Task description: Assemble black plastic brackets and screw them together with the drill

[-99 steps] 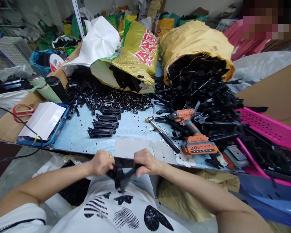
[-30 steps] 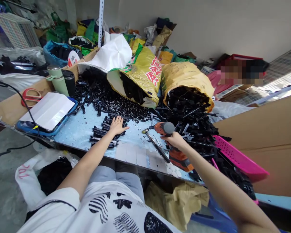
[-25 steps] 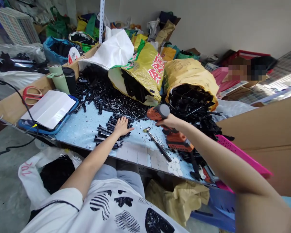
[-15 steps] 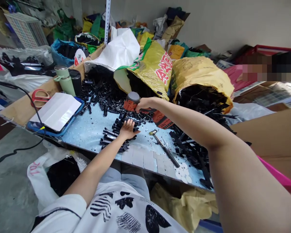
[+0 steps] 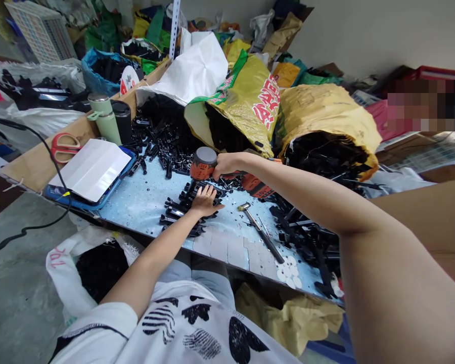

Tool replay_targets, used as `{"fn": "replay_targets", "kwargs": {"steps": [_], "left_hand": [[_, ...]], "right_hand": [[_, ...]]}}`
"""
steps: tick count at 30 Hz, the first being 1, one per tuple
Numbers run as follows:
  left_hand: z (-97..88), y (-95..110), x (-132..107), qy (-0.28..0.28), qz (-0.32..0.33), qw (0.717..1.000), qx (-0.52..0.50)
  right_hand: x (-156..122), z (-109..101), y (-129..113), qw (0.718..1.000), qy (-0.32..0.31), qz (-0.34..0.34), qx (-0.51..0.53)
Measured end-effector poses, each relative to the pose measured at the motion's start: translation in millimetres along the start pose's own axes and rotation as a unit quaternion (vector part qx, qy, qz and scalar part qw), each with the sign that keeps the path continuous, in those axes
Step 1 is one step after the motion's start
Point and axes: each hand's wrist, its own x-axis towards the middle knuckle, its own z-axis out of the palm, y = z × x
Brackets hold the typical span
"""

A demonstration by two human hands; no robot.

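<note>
My right hand (image 5: 227, 165) is wrapped round the grip of an orange and black cordless drill (image 5: 203, 165). Its nose points down at a row of black plastic parts (image 5: 174, 211) laid side by side on the light-blue tabletop (image 5: 136, 202). Just below the drill, my left hand (image 5: 205, 201) rests flat on those parts with its fingers spread. The drill's tip is hidden behind the parts and fingers. To the right of my left hand lies a hammer (image 5: 261, 232) with a dark handle, beside a thin metal rod.
Loose black parts (image 5: 169, 146) and screws heap up behind the row. Open sacks of black pieces, one a yellow sack (image 5: 250, 101), line the back. A blue tray (image 5: 91, 202) with paper, scissors (image 5: 65, 147) and a green bottle (image 5: 105, 119) stand left. Someone sits far right.
The view has shifted slightly, so the table appears a little further right. Both hands keep nearly the same places, the drill still over the row of parts.
</note>
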Motion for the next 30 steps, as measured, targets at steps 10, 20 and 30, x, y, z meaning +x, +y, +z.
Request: {"fn": "replay_targets", "kwargs": {"steps": [10,20,30], "left_hand": [[-12.7,6,-46,-0.028,-0.009,0.999,-0.027],[-8.5,4,-102,-0.01,0.013,1.0,-0.013],[-11.9,4,-105,0.025,0.016,1.0,0.003]], "right_hand": [[-12,18,-20,0.998,0.033,-0.028,-0.036],[-21,37,-39,0.997,-0.019,-0.059,-0.036],[-45,36,-83,0.995,-0.013,-0.101,-0.024]]}}
